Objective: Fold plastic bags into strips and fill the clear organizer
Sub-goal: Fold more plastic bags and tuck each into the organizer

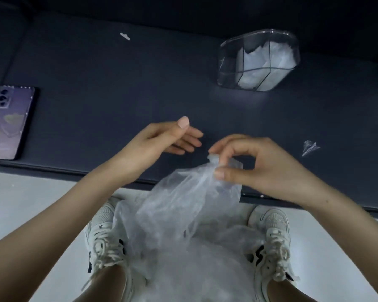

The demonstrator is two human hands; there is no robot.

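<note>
My right hand [255, 164] pinches the top corner of a crumpled translucent plastic bag [188, 192], which hangs down over the front edge of the dark mat. My left hand [162, 140] hovers just left of it, fingers straight and relaxed, holding nothing. A heap of more clear bags [194, 269] lies on the floor between my feet. The clear organizer [258, 62] stands at the far right of the mat, with white folded bags inside its right compartments.
A purple phone [9, 120] lies face down at the mat's left edge. Small plastic scraps lie on the mat: a white scrap [124, 36] at the back left and a clear scrap [309, 147] at the right. White sneakers [105, 236] flank the bag heap on the pale floor.
</note>
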